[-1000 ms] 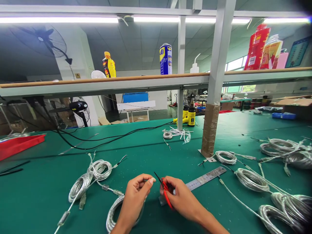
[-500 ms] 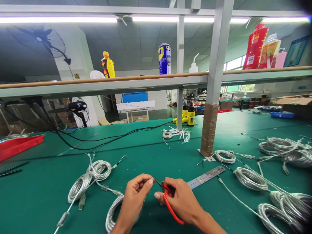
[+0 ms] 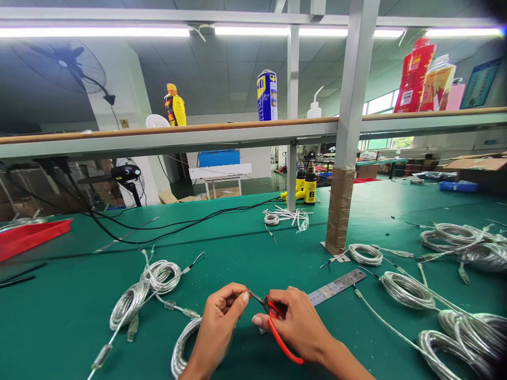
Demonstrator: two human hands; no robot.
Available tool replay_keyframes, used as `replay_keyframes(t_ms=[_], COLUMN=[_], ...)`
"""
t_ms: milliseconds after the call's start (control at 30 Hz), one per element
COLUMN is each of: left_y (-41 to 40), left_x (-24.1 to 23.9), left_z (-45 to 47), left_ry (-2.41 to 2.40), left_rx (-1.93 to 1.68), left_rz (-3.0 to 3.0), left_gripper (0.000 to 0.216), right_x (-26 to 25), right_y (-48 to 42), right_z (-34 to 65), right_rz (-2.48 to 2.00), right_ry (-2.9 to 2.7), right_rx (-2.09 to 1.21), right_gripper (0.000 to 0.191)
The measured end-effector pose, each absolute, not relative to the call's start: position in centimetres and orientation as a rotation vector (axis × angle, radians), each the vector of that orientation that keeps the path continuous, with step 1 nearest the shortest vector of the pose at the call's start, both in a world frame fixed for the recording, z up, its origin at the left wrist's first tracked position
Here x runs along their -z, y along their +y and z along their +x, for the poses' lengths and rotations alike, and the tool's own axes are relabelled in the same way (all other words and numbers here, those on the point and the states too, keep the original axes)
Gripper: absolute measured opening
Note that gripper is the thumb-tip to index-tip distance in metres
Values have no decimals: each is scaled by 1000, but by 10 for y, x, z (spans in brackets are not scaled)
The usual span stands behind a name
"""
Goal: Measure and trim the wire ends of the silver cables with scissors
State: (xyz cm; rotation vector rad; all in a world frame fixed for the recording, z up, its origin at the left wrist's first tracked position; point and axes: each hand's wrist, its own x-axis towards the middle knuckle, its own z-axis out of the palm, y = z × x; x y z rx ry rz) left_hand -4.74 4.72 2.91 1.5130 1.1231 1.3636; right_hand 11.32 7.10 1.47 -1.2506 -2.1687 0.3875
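Red-handled pliers (image 3: 282,340) are gripped in my right hand (image 3: 299,323), their narrow dark jaws pointing left. My left hand (image 3: 222,321) is closed in a pinch, thumb against forefinger, right at the tips of those jaws. Whatever sits between the left fingertips is too small to make out; it may be a wire end. A coiled clear-jacketed cable (image 3: 182,343) lies beside and partly behind my left wrist. Behind my right hand a steel ruler (image 3: 336,286) rests slantwise on the green tabletop (image 3: 237,258).
More coiled cables (image 3: 160,277) lie at left, and a larger group of cable coils (image 3: 407,290) spreads at right. A taped post (image 3: 339,211) rises from the table. Further back are a yellow heat gun (image 3: 304,190), black cords (image 3: 190,221) and a red tray (image 3: 34,238).
My right hand and the pliers have shifted slightly to the right, with the handles swinging a little. My left hand stays almost where it was.
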Motion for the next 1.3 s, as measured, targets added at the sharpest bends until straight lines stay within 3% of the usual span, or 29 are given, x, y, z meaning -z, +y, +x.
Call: replay_keyframes(t_ms=[767,1133,1300], left_y=[49,54,49], left_x=[-30,-5,-13], left_z=[-45,-39,-36], left_ry=[1100,1196,1271], left_rx=[-1346,-1171,-1237], left_rz=[1453,1391,1451], left_gripper=[23,29,25], right_x=[-15,-9,-20], right_y=[75,85,80], right_z=[114,122,121], right_rz=[-1212,-1370,-1291], right_ry=[-2186,-1955,-1915], right_rx=[-319,-282,-464], right_gripper=[48,36,33])
